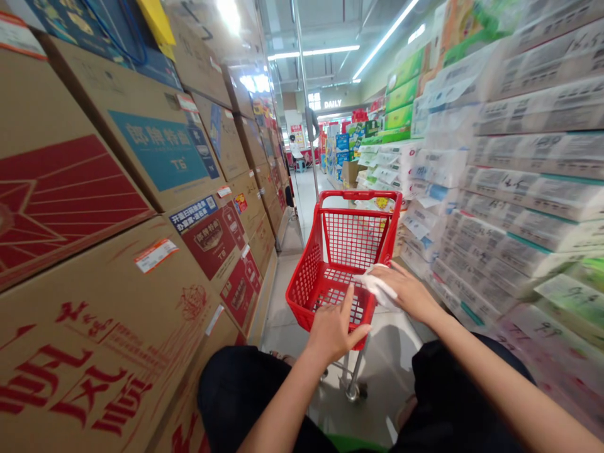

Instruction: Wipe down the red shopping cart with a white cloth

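A red plastic shopping cart basket (309, 277) stands in front of me between my knees, on metal legs with casters. My right hand (399, 286) is closed on a crumpled white cloth or tissue (377, 283) over the basket's right side. Whether the cloth touches the rim I cannot tell. My left hand (333, 327) is at the near edge of the basket, index finger stretched forward and thumb spread to the right, with nothing seen in it. The basket's grid floor shows between the two hands.
Stacked cardboard cartons (117, 270) rise close on my left. Tall piles of wrapped paper packs (519, 189) line the right side. A metal pole (309, 94) stands behind the cart. Farther down the aisle a person (296, 148) in white sits on a blue stool.
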`<move>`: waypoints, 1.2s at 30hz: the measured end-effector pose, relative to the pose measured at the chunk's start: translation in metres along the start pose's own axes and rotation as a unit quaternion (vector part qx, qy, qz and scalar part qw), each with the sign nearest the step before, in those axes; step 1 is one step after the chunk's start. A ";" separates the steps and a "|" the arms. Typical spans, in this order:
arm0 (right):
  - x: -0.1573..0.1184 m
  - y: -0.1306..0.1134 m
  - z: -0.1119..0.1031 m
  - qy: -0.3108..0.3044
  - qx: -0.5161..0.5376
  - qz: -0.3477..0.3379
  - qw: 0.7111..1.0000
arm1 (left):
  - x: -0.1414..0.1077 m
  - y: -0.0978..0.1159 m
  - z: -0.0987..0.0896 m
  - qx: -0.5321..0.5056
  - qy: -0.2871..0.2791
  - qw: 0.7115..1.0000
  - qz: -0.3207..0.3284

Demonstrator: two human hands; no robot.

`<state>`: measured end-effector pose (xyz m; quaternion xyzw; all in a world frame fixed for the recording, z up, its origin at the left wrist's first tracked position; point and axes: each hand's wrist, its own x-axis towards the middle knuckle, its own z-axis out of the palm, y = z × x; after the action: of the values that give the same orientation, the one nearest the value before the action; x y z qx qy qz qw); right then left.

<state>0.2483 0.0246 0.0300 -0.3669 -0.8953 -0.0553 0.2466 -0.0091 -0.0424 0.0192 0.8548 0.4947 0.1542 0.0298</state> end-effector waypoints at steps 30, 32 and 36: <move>0.021 0.037 0.012 0.009 -0.037 -0.026 0.999 | 0.019 -0.022 0.005 -0.040 0.069 0.994 0.076; 0.023 0.032 0.017 0.024 -0.049 -0.023 0.998 | 0.021 -0.034 0.004 -0.034 0.074 0.993 0.085; 0.029 0.015 0.023 0.043 -0.055 -0.020 0.997 | 0.020 -0.053 -0.003 -0.011 0.075 0.995 0.070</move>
<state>0.2316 0.0603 0.0224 -0.3589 -0.8867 -0.1256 0.2629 -0.0447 0.0016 0.0163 0.8728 0.4329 0.2252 -0.0093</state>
